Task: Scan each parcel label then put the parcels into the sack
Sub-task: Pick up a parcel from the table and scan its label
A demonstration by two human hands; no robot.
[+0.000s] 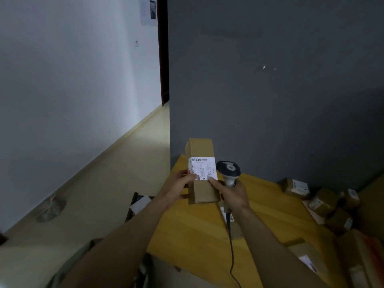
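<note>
Gripping the box (200, 148) over the table's (197, 235) far left corner, your left hand (177, 187) holds the label (202, 169) up; your right hand (234, 195) clasps the scanner (228, 168), thumb on the label. Swing the scanner's nose onto the barcode (200, 160), thumb clear.

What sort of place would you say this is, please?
Probably a small parcel dispatch or sorting room: labelled cardboard parcels piled on a yellow table, a corded barcode scanner gripped in the right hand, and a long labelled box held up in the left hand.
</note>
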